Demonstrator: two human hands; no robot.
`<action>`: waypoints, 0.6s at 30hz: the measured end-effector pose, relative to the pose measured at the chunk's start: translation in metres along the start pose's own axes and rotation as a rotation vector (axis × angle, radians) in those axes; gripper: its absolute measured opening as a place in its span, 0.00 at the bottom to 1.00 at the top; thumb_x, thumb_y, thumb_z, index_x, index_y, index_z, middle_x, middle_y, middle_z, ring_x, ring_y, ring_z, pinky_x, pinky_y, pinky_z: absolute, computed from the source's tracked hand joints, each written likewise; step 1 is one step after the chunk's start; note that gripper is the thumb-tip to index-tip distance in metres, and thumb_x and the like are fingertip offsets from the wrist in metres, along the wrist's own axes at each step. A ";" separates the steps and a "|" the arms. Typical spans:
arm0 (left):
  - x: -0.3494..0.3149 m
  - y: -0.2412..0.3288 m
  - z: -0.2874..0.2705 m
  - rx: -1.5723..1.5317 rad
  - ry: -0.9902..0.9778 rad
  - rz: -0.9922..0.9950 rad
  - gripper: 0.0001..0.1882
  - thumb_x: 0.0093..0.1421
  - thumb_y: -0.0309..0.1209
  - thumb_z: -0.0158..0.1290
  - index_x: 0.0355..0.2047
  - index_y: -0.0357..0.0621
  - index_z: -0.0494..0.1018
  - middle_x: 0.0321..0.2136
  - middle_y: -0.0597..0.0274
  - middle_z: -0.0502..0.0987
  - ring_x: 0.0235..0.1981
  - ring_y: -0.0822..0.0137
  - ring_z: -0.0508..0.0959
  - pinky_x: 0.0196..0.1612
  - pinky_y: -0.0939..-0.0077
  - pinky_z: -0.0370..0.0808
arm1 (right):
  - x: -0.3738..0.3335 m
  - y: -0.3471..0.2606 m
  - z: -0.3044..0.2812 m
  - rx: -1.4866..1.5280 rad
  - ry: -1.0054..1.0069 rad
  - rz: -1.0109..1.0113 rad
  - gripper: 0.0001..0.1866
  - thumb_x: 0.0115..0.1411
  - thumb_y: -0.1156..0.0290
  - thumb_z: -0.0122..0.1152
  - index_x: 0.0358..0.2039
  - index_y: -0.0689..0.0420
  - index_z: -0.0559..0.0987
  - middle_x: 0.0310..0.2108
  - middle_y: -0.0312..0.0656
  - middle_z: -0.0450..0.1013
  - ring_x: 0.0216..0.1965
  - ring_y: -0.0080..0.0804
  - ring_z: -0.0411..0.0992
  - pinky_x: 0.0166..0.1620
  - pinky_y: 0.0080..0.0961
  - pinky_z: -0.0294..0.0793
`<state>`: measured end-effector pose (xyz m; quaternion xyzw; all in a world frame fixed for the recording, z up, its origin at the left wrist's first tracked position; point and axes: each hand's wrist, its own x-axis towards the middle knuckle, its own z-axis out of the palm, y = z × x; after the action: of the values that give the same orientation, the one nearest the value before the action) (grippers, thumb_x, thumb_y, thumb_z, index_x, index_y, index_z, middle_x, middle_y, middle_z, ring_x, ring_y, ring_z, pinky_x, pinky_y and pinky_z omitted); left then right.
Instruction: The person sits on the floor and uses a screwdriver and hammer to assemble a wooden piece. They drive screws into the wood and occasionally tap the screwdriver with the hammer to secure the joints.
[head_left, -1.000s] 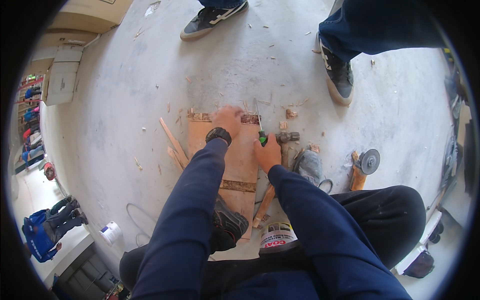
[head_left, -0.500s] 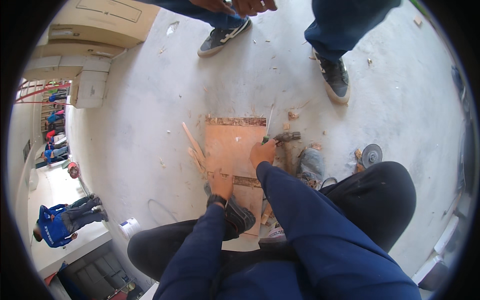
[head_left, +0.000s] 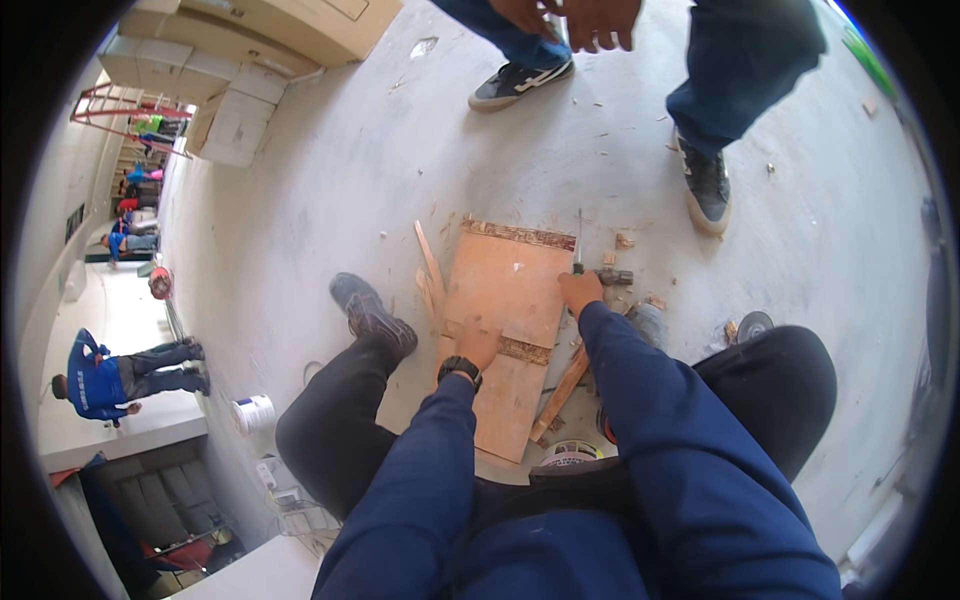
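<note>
A flat orange-brown wooden board (head_left: 510,280) lies on the floor before me. Rough, splintered strips cross its far end and its middle. My left hand (head_left: 478,343) rests on the board near the middle strip, fingers stretched over the surface. At the board's right edge, my right hand (head_left: 581,291) is closed around a screwdriver (head_left: 579,267); its thin shaft points away from me and most of the handle is hidden. Just right of that hand lies a hammer (head_left: 618,277), its handle mostly covered. Splintered wood strips (head_left: 429,262) lie along the board's left side.
Another person's shoes (head_left: 706,187) stand on the far side, with that person's hands (head_left: 600,20) above. My left shoe (head_left: 375,315) is left of the board. A grinder disc (head_left: 754,325) sits by my right knee. A white bucket (head_left: 254,413) stands left; cardboard boxes (head_left: 235,125) are at the far left.
My left foot has moved off the board's near part to the floor on the left. The view has shifted, and the board appears further right and slightly turned. Both hands stay at the board.
</note>
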<state>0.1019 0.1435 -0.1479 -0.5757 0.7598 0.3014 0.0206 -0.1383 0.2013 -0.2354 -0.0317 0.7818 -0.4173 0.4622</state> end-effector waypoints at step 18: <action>0.149 -0.036 -0.060 -0.103 0.239 -0.349 0.35 0.57 0.58 0.60 0.58 0.50 0.74 0.49 0.40 0.74 0.56 0.41 0.73 0.59 0.49 0.69 | -0.093 -0.088 0.019 0.051 0.249 -0.178 0.18 0.55 0.61 0.68 0.36 0.64 0.77 0.28 0.42 0.75 0.30 0.35 0.73 0.37 0.35 0.71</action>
<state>0.1031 -0.0201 -0.1707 -0.7304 0.6293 0.2613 -0.0473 -0.0999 0.1730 -0.1151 -0.0370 0.8162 -0.4772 0.3236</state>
